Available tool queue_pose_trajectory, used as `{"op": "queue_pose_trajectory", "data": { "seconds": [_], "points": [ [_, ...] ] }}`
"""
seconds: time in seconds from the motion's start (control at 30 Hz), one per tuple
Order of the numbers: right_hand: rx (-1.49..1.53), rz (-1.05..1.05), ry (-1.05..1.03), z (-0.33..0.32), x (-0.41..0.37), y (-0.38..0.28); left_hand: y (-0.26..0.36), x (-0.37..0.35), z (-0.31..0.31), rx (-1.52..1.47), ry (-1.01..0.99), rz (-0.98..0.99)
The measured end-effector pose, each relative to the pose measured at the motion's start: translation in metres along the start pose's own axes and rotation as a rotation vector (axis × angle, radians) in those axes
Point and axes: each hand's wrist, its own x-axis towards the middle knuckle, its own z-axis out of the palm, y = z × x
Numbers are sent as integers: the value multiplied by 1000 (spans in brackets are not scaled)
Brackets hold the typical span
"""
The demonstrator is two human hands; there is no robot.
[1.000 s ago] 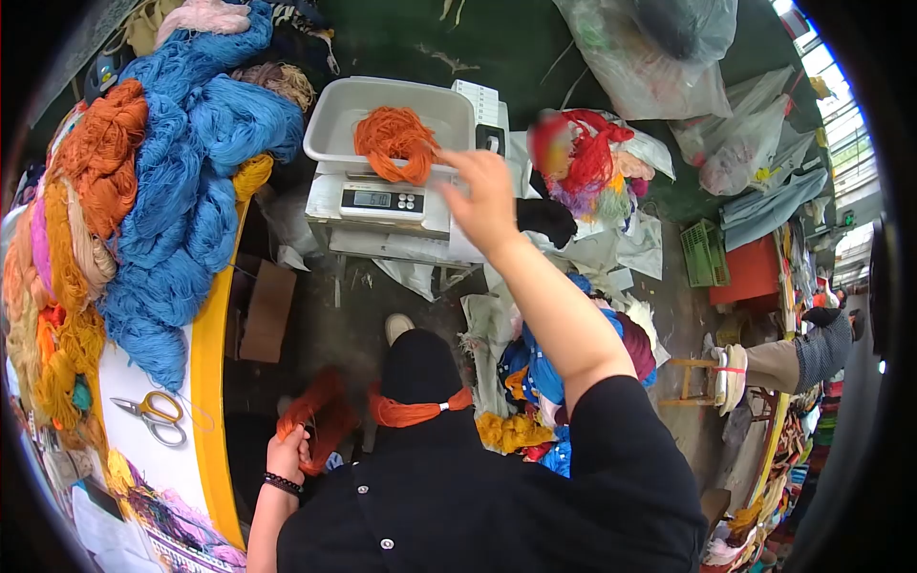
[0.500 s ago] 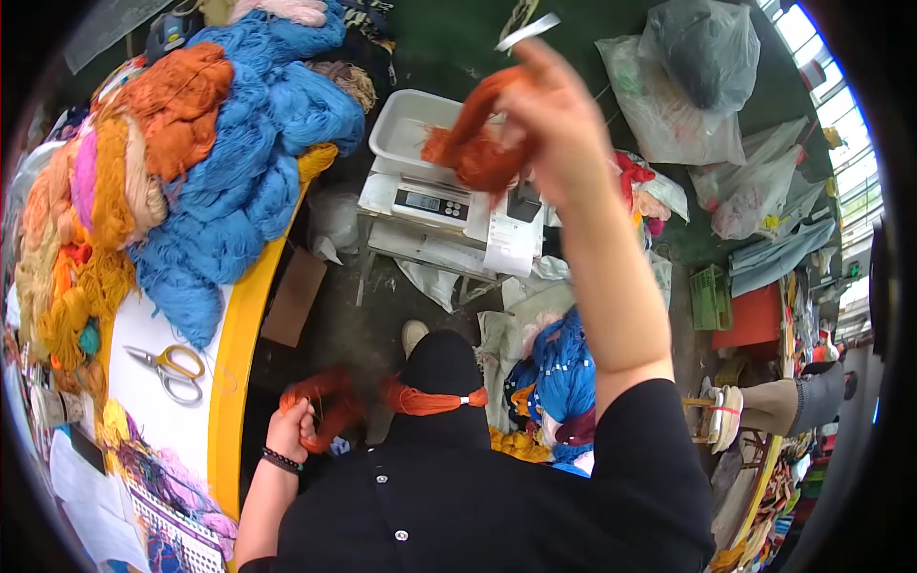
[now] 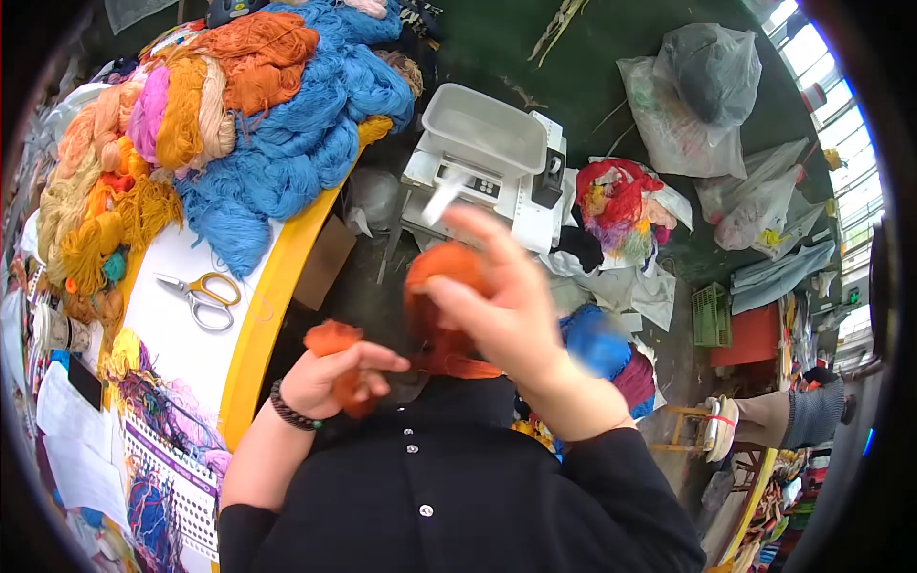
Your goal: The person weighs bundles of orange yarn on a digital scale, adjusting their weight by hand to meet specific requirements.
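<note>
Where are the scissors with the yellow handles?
In the head view, the scissors lie at the left on the white table, just below the blue yarn pile and left of the left hand gripping orange yarn.

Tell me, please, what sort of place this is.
Probably a yarn workshop: heaps of coloured skeins crowd the table, a weighing scale stands beside it, and the left hand and right hand hold orange yarn.
</note>
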Motion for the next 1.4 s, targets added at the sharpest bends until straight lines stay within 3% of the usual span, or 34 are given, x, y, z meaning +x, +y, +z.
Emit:
{"op": "queue_pose_trajectory", "data": {
  "seconds": [0.03,0.1,0.13,0.23,0.43,0.63,0.87,1.17,1.4],
  "points": [
    [80,51,-24,4,0,34,6,4,14,66,8,-17],
    [120,31,-60,10,-9,75,-2,15,40,-56,125,112],
    [179,139,-62,16,-18,73,-9,16,42,-58,250,219],
    [92,11,-35,24,-29,87,-12,14,47,-70,295,405],
    [28,-58,-54,32,-40,95,-27,3,40,-84,445,459],
    [203,89,-42,39,-43,88,-22,-7,47,-176,419,476],
    [296,46,-43,41,-41,95,-23,-8,48,-214,442,471],
    [158,85,-51,36,-48,94,-31,0,43,-176,504,453],
    [295,109,3,35,-46,100,-32,2,49,-268,531,446]
  ]
}}
